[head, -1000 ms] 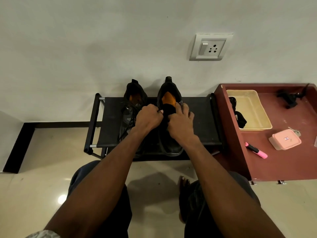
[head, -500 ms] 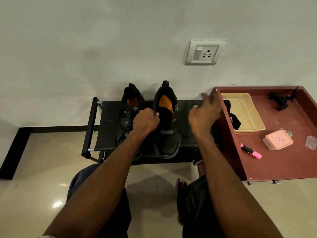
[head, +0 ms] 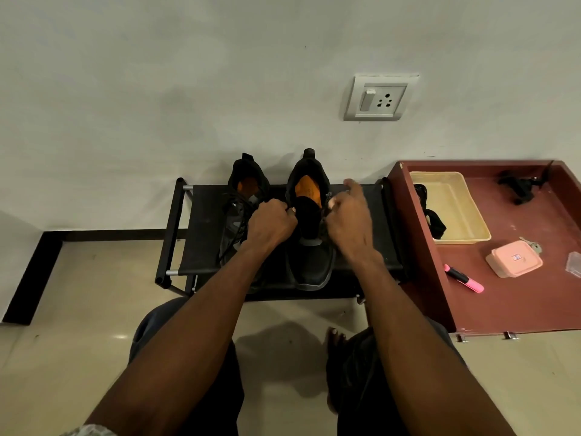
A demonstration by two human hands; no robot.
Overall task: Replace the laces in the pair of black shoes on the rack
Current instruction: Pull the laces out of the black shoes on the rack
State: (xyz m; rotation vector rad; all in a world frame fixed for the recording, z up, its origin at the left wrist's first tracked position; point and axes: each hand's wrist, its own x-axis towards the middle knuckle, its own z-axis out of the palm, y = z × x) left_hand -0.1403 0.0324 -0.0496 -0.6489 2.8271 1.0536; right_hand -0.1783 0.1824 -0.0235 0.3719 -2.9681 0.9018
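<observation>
**Both hands at the right-hand black shoe on the rack**

The left hand (head: pixel 273 225) is curled into a fist against the left side of the right-hand shoe (head: pixel 309 247), its fingertips tucked at the edge of the shoe's opening; what exactly they pinch is too small to tell. The right hand (head: pixel 349 221) is at the shoe's other side, fingers loosely bent, the forefinger stretched out toward the wall and the thumb side close to the shoe's collar. Whether it grips a lace cannot be made out.

The shoe stands on the black rack (head: pixel 201 228) with its toe toward the person and its heel at the wall, the orange insole showing inside. Just beside it, to the left, stands the other black shoe (head: pixel 242 209), also with an orange insole and with loose black laces (head: pixel 234 234) trailing down its side.

To the right of the rack, touching it, is a reddish-brown table (head: pixel 518 303). On it lie a cream tray (head: pixel 452 209) with something black hanging over its left rim, a pink box (head: pixel 514 259), a pink marker (head: pixel 463 278) and a small black object (head: pixel 518 187) near the wall. A wall socket (head: pixel 379 99) sits above the shoes. The person's knees and one bare foot (head: pixel 334 344) show on the pale floor below.
</observation>
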